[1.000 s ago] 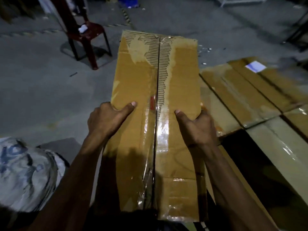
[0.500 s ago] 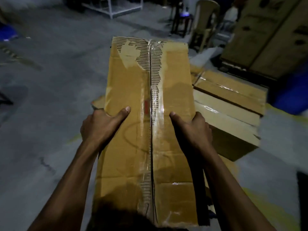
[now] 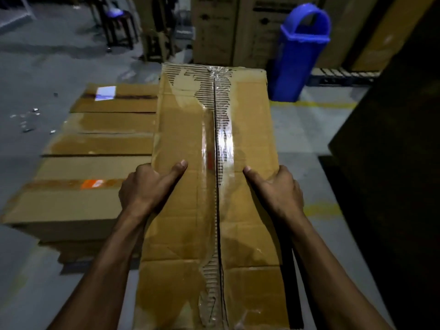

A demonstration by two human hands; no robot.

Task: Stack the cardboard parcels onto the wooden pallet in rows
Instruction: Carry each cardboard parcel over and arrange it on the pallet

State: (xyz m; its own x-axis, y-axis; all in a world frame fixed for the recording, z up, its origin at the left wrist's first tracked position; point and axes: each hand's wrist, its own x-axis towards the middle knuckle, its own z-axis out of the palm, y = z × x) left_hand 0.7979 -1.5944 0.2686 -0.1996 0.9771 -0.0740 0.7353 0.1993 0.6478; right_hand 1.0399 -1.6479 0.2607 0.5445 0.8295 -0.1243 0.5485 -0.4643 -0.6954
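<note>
I carry a long brown cardboard parcel lengthwise in front of me; its top seam is taped and the paper near the far end is torn. My left hand grips its left edge with the thumb lying on top. My right hand grips the right edge the same way. To the left and lower down lies a row of several flat parcels side by side, one with a white label, one with an orange mark. The pallet beneath them is hidden.
A blue plastic bin stands just beyond the parcel on the right. Tall cartons and dark chairs line the back. A dark bulk fills the right side. Yellow floor lines cross the grey concrete.
My view has swung round with the parcel: the laid parcels, earlier on my right, now lie on my left, and the blue bin has come into view. Both hands keep the same grip.
</note>
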